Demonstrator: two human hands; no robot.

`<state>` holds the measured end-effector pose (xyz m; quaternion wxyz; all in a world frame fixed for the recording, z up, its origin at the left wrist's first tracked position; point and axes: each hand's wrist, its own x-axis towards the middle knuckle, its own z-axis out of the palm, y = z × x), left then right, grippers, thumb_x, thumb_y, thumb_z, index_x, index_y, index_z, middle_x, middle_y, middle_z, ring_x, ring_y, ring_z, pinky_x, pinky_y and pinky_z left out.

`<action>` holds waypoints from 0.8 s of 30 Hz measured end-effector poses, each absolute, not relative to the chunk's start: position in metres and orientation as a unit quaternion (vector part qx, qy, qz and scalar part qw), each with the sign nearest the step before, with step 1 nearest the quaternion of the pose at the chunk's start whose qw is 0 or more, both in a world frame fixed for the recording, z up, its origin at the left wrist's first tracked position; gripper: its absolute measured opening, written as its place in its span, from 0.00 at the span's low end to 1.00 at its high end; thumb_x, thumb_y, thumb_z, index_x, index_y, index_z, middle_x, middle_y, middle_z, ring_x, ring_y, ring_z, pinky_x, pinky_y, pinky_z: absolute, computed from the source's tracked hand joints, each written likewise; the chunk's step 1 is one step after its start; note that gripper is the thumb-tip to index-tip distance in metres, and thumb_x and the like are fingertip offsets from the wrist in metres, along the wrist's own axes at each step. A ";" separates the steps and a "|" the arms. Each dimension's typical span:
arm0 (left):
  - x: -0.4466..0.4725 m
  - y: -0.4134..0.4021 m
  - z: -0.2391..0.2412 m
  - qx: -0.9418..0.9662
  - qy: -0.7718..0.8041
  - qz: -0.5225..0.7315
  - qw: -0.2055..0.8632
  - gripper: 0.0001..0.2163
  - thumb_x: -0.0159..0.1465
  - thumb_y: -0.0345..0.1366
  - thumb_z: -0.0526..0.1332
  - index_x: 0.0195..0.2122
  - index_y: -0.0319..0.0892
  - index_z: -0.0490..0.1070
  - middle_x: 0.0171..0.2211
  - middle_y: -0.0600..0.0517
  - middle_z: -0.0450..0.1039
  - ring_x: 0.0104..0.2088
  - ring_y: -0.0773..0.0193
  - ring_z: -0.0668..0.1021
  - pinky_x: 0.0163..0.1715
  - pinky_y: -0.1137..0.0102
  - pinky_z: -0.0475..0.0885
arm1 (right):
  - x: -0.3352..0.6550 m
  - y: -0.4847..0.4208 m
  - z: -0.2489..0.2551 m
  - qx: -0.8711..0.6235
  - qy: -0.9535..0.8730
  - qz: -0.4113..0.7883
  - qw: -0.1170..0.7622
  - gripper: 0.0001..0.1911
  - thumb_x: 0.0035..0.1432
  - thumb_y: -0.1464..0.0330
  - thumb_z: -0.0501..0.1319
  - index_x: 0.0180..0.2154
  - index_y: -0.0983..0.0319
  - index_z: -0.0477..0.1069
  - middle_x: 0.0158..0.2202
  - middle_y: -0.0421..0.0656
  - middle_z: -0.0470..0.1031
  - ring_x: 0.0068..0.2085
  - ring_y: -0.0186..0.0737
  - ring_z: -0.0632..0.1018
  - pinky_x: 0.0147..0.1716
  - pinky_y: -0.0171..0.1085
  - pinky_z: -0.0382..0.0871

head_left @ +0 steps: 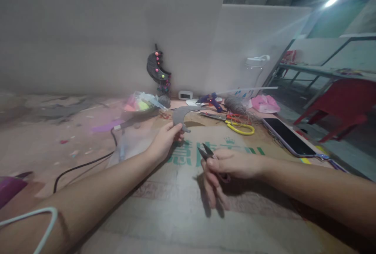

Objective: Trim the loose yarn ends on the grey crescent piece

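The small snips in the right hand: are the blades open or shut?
Open. The two dark blade tips of the snips stand apart in a V, pointing left from the right hand.

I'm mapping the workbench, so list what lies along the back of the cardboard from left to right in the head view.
Plastic bag of bright bits → grey crescent cutout pinched by the left hand → blue glue gun → yellow-handled scissors → pink bag → phone.
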<state>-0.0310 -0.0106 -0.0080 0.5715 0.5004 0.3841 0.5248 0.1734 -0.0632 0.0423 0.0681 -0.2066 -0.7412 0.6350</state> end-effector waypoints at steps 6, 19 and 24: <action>-0.031 -0.023 0.000 0.566 0.394 0.460 0.558 0.11 0.57 0.40 0.65 0.26 0.37 0.71 0.20 0.54 0.70 0.21 0.70 0.70 0.23 0.75 0.63 | 0.185 -0.051 0.046 -0.358 -0.827 0.288 0.325 0.21 0.67 0.53 0.48 0.44 0.62 0.68 0.36 0.43 0.71 0.35 0.35 0.72 0.35 0.35 0.66; -0.033 -0.036 0.002 0.677 0.424 0.345 0.493 0.12 0.60 0.44 0.62 0.32 0.40 0.74 0.25 0.51 0.76 0.27 0.64 0.76 0.28 0.71 0.70 | 0.196 -0.035 0.013 -0.302 -0.900 0.005 0.314 0.15 0.67 0.65 0.50 0.50 0.64 0.67 0.46 0.49 0.74 0.47 0.43 0.74 0.45 0.43 0.68; -0.034 -0.036 0.001 0.654 0.424 0.358 0.514 0.10 0.57 0.42 0.66 0.32 0.40 0.76 0.25 0.50 0.78 0.26 0.62 0.77 0.27 0.70 0.71 | 0.199 -0.031 0.014 -0.298 -0.904 -0.018 0.306 0.14 0.68 0.66 0.50 0.49 0.63 0.68 0.45 0.48 0.75 0.47 0.43 0.74 0.45 0.42 0.69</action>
